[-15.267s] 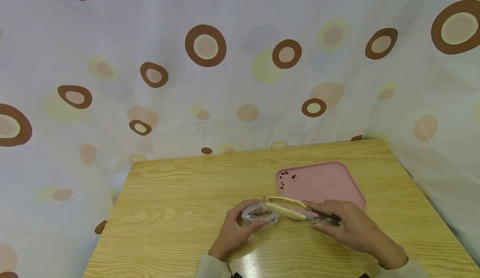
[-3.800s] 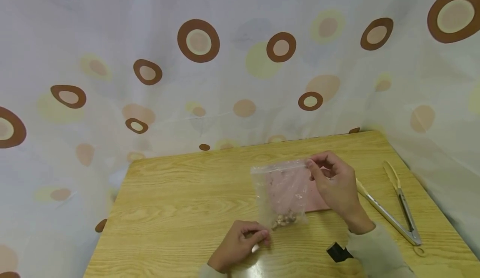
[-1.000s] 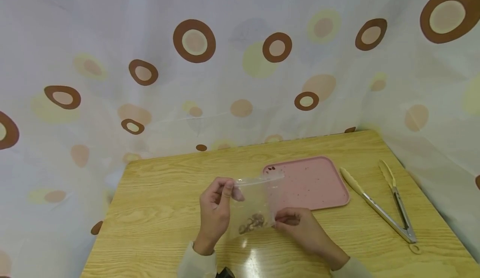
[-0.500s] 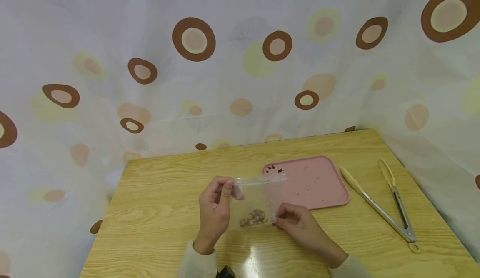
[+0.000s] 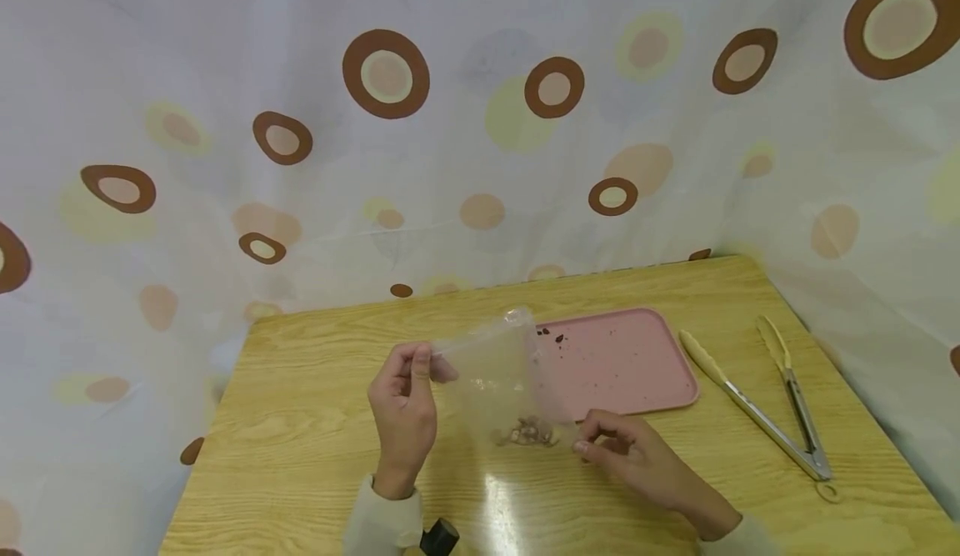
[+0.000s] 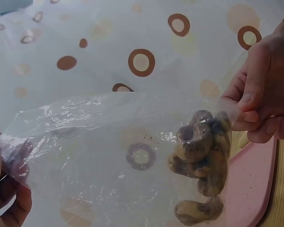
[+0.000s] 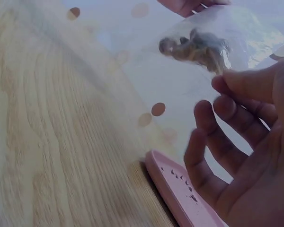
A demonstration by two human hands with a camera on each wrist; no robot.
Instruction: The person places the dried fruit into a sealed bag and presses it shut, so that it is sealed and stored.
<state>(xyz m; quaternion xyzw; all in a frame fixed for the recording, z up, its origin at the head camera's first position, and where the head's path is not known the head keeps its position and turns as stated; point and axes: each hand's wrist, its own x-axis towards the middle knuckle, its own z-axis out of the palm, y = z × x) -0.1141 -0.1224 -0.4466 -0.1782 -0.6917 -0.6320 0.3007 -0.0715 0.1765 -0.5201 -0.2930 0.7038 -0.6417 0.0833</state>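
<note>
A clear zip-top plastic bag (image 5: 491, 364) is stretched at a tilt between both hands. Several brown, curved, nut-like pieces (image 5: 531, 432) are gathered along its lower edge; the left wrist view shows these pieces (image 6: 199, 156) large. My left hand (image 5: 405, 414) pinches the bag's upper left corner between thumb and fingers. The lower right corner is pinched by my right hand (image 5: 633, 460), thumb against forefinger, and the right wrist view has that hand's (image 7: 246, 137) other fingers loosely bent. Behind the bag lies a pink tray (image 5: 622, 360), its left end partly covered by the plastic.
Tongs (image 5: 772, 423) with cream tips and metal arms lie spread on the wooden table (image 5: 315, 423), right of the tray. Dark flakes (image 5: 559, 338) and crumbs are scattered on the tray. A patterned curtain (image 5: 465, 164) stands behind the table and at its sides.
Both hands have drawn apart, the left moving left, the right moving right; the bag's upper right corner has risen. Earlier, my right hand held the tongs, which now lie on the table.
</note>
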